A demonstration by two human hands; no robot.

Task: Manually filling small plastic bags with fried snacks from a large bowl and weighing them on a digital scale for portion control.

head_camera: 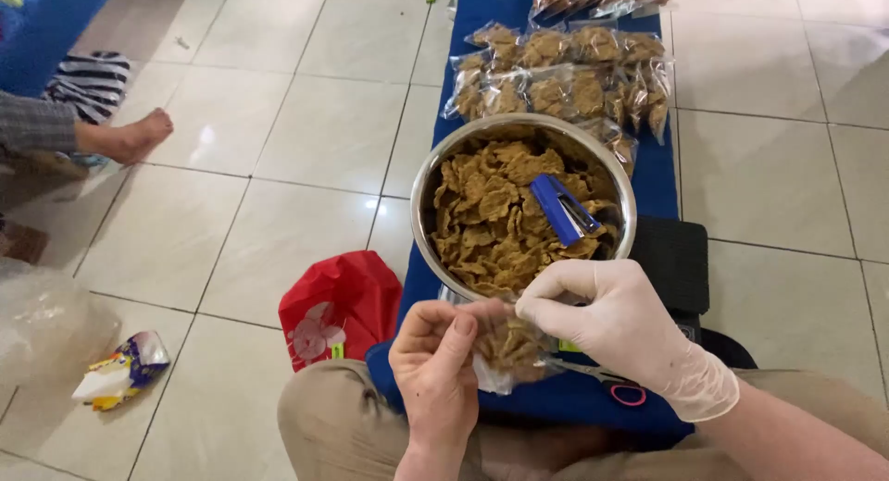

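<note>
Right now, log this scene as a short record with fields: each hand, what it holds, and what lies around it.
left hand: bare, gripping the small clear bag of brown chips
right hand: in a white glove, fingers at the bag's top
bowl: metal, full of brown chips, blue stapler lying on them
beyond bowl: filled bags in rows on blue cloth
near lap: scissors with pink handle
floor at left: red bag

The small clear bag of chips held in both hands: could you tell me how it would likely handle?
The small clear bag is thin film, so probably floppy and crinkly. The left hand and gloved right hand pinch it lightly, which suggests little weight. The chips look brittle, likely cracking if squeezed.
</note>
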